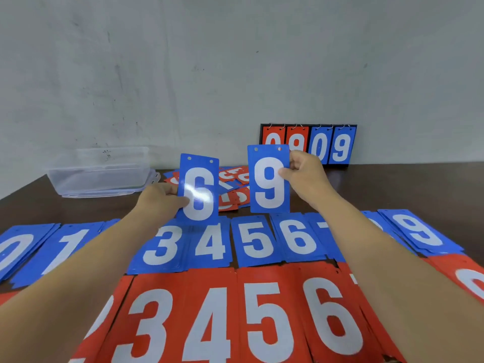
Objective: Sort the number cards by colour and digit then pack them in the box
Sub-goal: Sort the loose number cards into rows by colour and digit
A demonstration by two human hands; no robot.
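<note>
the clear plastic box (102,171) sits beyond the left end of the row of sorted blue piles (258,242). above that row the left hand (162,200) pinches a blue plastic card with a white 6 (199,189), and the right hand (303,174) pinches a matching blue 9 card (269,179). turned end for end, 6 reads as 9, so either card could land on the wrong pile.

Digits in view
You hold a blue 6 card (199,188) and a blue 9 card (269,179); the scoreboard (330,145) ends 09.
</note>
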